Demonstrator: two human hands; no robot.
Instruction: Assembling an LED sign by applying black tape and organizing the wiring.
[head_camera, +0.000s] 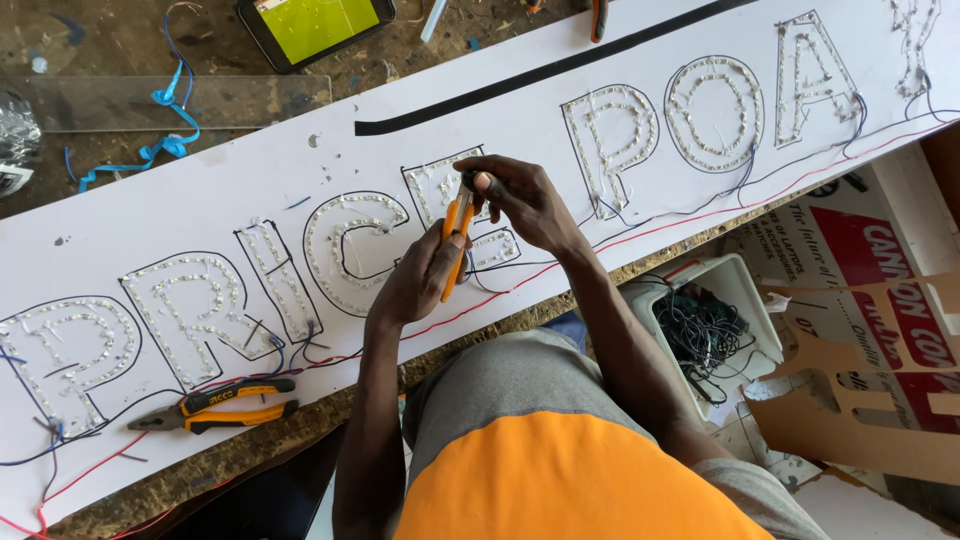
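Left hand (420, 280) wrapped around orange-handled cutters (456, 245) at frame centre, over the white sign board (250, 165). Right hand (520, 200) pinching at the tool's tip. Pliers (215, 405) lower left; phone (315, 25) at top; wire tub (745, 290) right.

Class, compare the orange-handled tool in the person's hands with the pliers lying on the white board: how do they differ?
The held tool stands nearly upright, gripped by the left hand, with the right hand at its tip. The pliers lie flat, untouched, on the white board. The pliers show black-and-orange grips; the held tool shows only orange. Both are hand tools.
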